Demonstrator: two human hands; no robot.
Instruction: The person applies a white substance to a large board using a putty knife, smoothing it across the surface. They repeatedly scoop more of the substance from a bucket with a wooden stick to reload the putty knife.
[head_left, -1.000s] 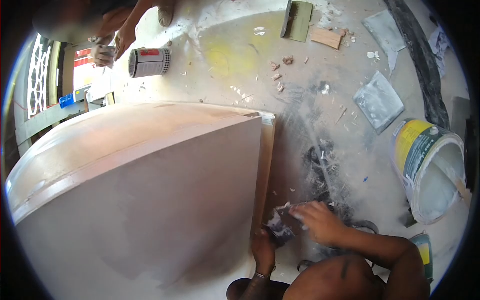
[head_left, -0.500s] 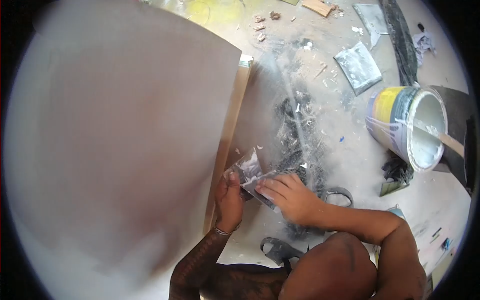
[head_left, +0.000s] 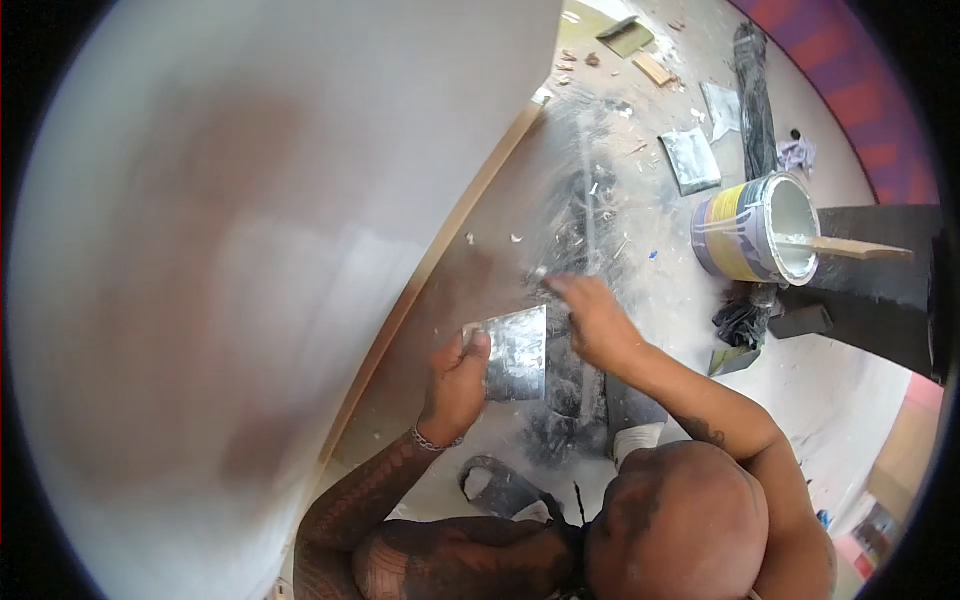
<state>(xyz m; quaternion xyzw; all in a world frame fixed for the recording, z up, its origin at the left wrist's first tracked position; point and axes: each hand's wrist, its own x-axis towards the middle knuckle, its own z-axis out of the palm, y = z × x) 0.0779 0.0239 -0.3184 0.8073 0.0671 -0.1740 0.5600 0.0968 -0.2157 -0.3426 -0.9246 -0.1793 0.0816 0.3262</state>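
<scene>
My left hand (head_left: 455,385) grips a putty-smeared metal scraper plate (head_left: 517,352) by its left edge, just right of the large board's bare wooden edge (head_left: 430,270). The board (head_left: 250,250), coated pale white, fills the left half of the view. My right hand (head_left: 597,322) hovers just above and to the right of the plate, fingers together and pointing up-left, with a pale bit at the fingertips. Whether that hand holds anything is unclear. Both hands are over a dusty floor streaked with dark and white marks.
An open putty bucket (head_left: 745,235) with a wooden stick (head_left: 850,248) in it lies at the right, beside a dark slab (head_left: 870,300). Spare metal plates (head_left: 690,160) and wood scraps (head_left: 652,68) litter the floor behind. A sandal (head_left: 500,488) lies by my knee.
My head has swung so the board fills more of the view. The right hand lifted off the scraper plates and moved up and right; the left hand keeps its plate, now turned flat toward me.
</scene>
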